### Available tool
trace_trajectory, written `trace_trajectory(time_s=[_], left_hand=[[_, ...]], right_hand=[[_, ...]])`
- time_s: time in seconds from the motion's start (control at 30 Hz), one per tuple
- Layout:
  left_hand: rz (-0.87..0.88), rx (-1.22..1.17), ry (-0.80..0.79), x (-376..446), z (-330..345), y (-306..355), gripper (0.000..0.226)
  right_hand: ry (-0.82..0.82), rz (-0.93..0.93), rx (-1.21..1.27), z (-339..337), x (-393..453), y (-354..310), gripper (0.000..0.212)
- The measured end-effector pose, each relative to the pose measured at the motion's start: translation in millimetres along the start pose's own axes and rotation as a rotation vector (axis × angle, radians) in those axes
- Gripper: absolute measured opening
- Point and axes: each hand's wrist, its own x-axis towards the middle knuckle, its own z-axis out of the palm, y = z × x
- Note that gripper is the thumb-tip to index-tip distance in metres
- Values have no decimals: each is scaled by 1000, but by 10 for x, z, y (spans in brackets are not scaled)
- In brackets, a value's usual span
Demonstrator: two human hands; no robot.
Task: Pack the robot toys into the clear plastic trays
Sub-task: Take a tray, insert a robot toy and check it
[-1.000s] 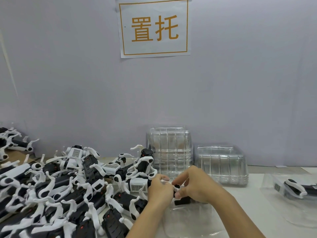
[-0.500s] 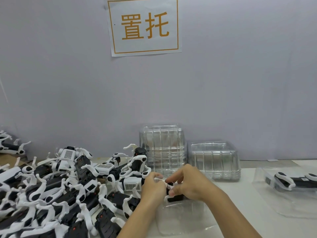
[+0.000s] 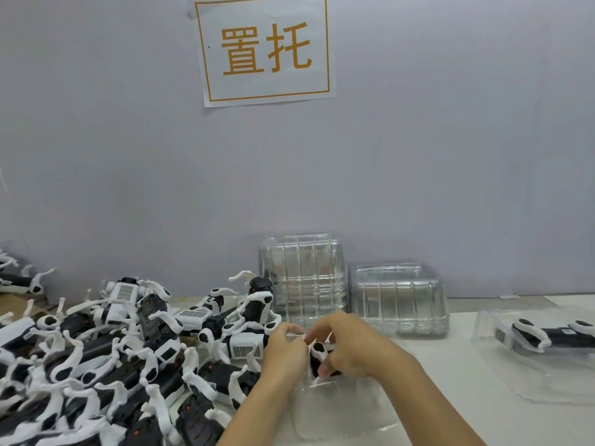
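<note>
The person's two hands meet low in the middle of the view, above a clear plastic tray (image 3: pixel 335 410) that lies on the white table (image 3: pixel 450 358). The left hand (image 3: pixel 285 352) has its fingers curled and it pinches a thin white leg of a small black and white robot toy (image 3: pixel 318 355), which is held between both hands, just over the tray. The right hand (image 3: pixel 351 346) wraps around the same toy from the right side, with the thumb pressed on its black body and the other fingers bent over the top. Most of the toy is hidden by the hands, so how it is oriented cannot be told. To the left, a big heap of black and white robot toys (image 3: pixel 106 358) covers the table, their white legs pointing in many directions. Behind the hands, near the grey wall (image 3: pixel 128 156), stand a tall stack of clear plastic trays (image 3: pixel 302 278) and, just beside it on the right, a lower stack of clear trays (image 3: pixel 399 300). At the far right, a packed clear tray (image 3: pixel 547 375) holds another robot toy (image 3: pixel 547 336) lying flat. On the wall hangs a white paper sign with orange characters (image 3: pixel 265 49).
</note>
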Motion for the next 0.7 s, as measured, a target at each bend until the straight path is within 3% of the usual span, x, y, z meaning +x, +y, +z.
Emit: trace_trajectory(time_s=[0.17,0.23,0.37,0.57,0.63,0.7], left_hand=[[28,-5,7,8,4,-11,31],[40,15,20,17,10,-17,32],[106,44,41,-6,2,-26,35],[540,318,81,-24,-31,42,30],[681,393,3,-53,-18,101,28],[694,486,-143,-81,28,133,26]], right_hand=[[-42,-58,84,-203,-75,114,43],[30,-41,144,-320,-111,203,34],[120,87,16,-526,-213,472,24],[136,163,-4,-512,-196,549,15],[141,174,4,-504,-190,543,14],[156,184,14,-511,-194,546,14]])
